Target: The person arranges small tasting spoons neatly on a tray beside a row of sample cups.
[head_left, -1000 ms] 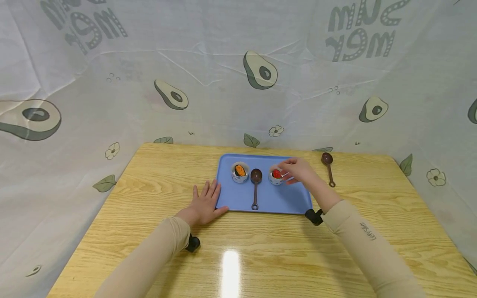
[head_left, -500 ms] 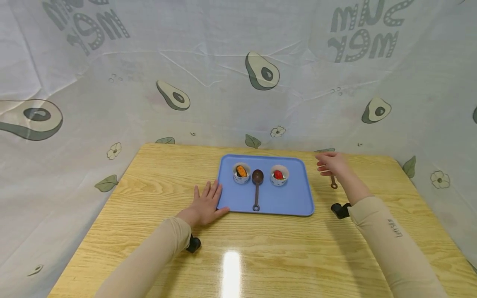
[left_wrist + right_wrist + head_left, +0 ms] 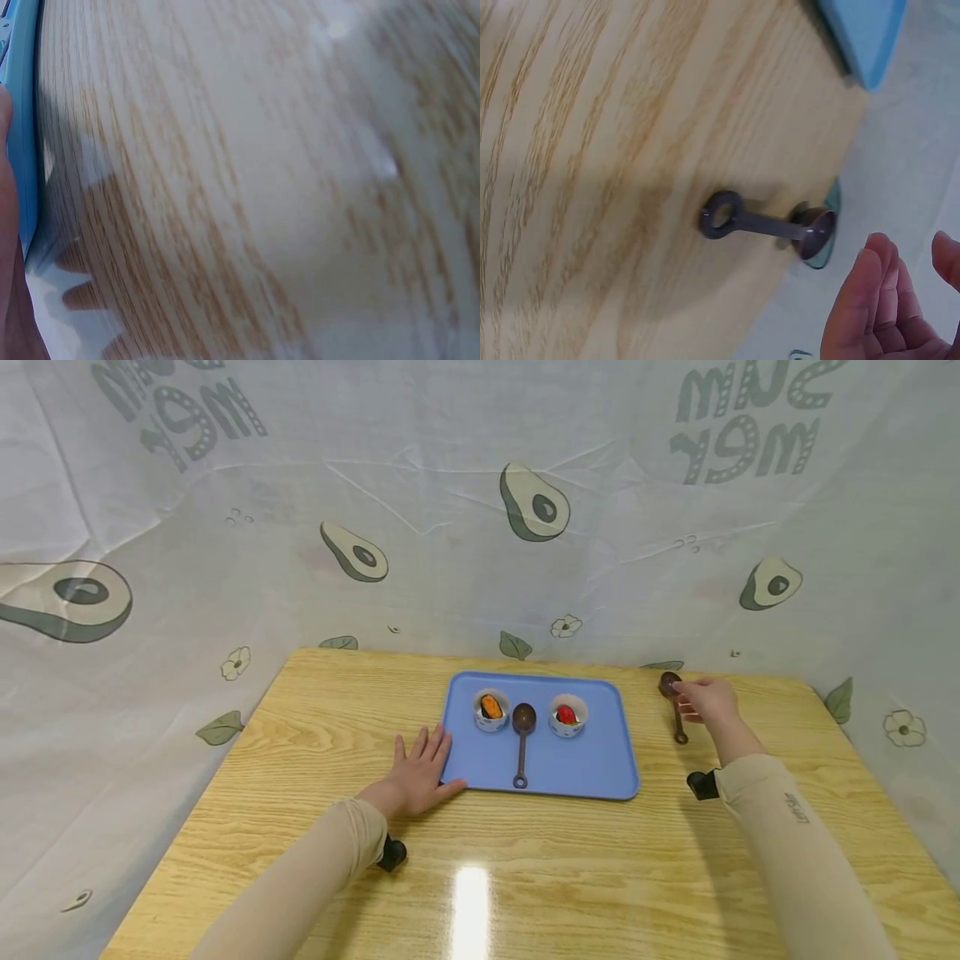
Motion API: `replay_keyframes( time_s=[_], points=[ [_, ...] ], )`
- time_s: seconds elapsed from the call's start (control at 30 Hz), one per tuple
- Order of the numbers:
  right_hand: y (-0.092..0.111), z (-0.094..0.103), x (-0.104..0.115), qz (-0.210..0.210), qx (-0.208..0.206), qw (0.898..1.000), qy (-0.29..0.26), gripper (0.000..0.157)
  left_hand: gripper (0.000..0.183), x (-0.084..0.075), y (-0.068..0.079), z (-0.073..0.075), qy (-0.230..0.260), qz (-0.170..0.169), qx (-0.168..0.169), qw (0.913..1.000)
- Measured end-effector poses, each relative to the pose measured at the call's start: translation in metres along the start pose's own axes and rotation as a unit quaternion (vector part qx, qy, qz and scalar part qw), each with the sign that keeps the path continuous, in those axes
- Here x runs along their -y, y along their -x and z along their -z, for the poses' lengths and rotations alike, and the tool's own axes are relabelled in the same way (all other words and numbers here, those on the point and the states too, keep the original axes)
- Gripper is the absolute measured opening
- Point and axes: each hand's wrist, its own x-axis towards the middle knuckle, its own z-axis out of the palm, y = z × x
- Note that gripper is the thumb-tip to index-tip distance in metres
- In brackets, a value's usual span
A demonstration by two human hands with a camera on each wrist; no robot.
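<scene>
Fingers of the left hand [image 3: 417, 778] lie spread at the near-left corner of the blue tray [image 3: 577, 768]; leaning there could slide it across the bench [image 3: 562, 860]. Farther out, the right hand [image 3: 711, 700] is empty, fingers parted from thumb; closing off-centre would probably skew the loose brown spoon [image 3: 670, 682]. It lies right of the tray, just beside those fingertips, apart from them in the right wrist view, bowl toward the curtain [image 3: 450, 593].

- Left sleeve [image 3: 315, 868]: long, beige, ending at the wrist.
- Right sleeve [image 3: 810, 868]: matching beige, small dark lettering [image 3: 797, 807] near the cuff.
- Left wrist device [image 3: 392, 853] and right wrist device [image 3: 703, 785]: small, black.
</scene>
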Motion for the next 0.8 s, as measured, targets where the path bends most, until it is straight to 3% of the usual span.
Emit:
replay_keyframes(
  time_s=[0.57,0.8],
  points=[
    [-0.015,-0.008,-0.021,-0.018,-0.012,0.993,0.114,0.051,0.082,-0.001,0.000,0.001,-0.003,-0.002,0.000,1.0000],
    [-0.020,-0.011,-0.026,-0.004,-0.008,0.990,0.140,0.045,0.083,-0.003,0.002,0.004,0.001,0.005,0.006,1.0000]
  ],
)
